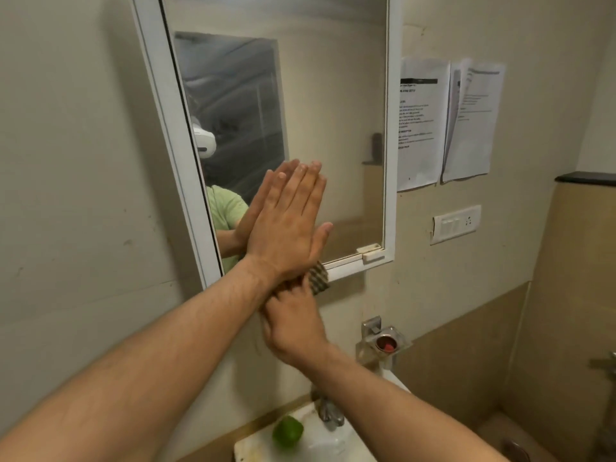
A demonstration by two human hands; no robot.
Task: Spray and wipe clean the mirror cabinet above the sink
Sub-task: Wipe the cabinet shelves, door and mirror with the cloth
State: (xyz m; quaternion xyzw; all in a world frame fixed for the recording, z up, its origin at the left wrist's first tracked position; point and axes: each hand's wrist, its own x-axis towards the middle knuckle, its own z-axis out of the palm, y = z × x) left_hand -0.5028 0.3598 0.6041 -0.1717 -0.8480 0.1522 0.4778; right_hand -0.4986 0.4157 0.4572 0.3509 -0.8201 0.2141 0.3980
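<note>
head: red lump (387, 346) in holder (402, 335)

The cabinet (390, 128) runs off the top edge of the frame. Only a checked corner of the cloth (319, 278) shows at the mirror's lower frame; the rest is hidden behind the left hand (286, 225) and right hand (293, 325). The right hand's fingertips vanish under the left wrist, so its grip cannot be told. Print on the papers (420, 121), upper right, is too small to read. The sink (253, 446) is cut off at the bottom edge, and the green object (287, 431) on it is blurred.
</note>
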